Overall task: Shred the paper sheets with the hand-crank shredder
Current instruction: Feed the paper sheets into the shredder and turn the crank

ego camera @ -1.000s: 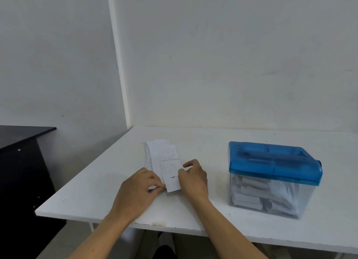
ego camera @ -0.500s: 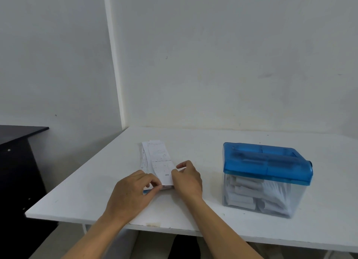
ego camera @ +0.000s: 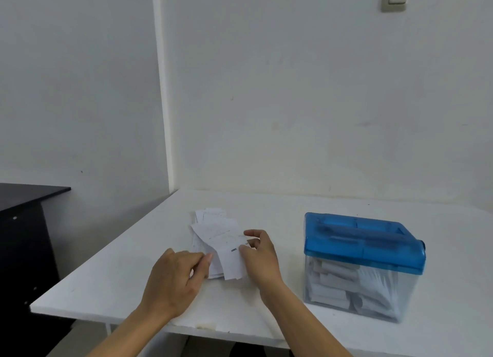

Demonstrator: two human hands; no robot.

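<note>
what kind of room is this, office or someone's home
Likely a plain office or workroom: a white table against bare walls, a clear plastic hand-crank shredder with a blue lid near a stack of printed white paper slips, and a dark desk to the left.

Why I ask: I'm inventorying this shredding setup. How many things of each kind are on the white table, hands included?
Blue-lidded clear plastic hand-crank shredder: 1
Pile of white printed paper sheets: 1 (the sheets overlap too much to count)
Hands at the pile: 2, left hand and right hand
Total: 4
</note>
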